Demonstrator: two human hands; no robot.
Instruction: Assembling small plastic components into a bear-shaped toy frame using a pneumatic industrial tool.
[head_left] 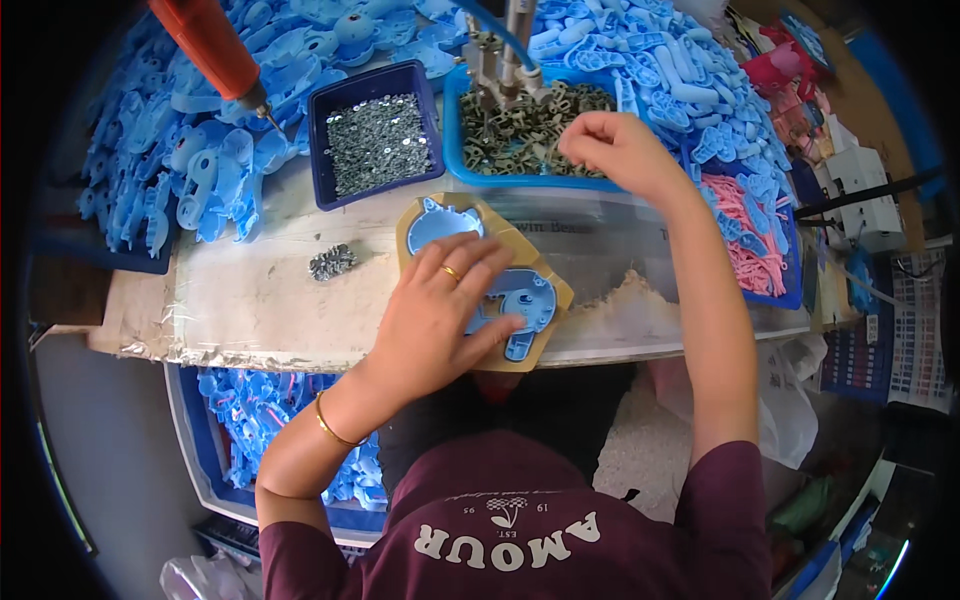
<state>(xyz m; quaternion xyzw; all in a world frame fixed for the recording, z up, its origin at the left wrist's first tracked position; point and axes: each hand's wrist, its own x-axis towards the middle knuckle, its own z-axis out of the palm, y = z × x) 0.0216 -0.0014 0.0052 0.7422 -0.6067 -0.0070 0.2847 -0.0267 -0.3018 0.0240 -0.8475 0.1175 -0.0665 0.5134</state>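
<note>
My left hand (435,310), with a ring and a bangle, lies spread over a light-blue plastic shell half (530,298) set in a tan fixture (425,208). Its thumb rests at the shell, and its fingers hide part of both. The rounded upper part of the blue plastic (436,228) shows beyond my fingers. My right hand (625,152) is over the right part of a bright-blue tray (452,145) of small olive-grey parts (530,135). Its fingers are curled into a pinch; whatever they may hold is too small to make out.
A dark-blue tray of small screws (375,145) stands left of the bright-blue one, with a loose screw pile (333,262) nearby. An orange screwdriver (215,50) hangs at upper left. Blue shells (225,150) heap behind; pink parts (745,235) fill a right-hand bin. Below sits another bin (190,440).
</note>
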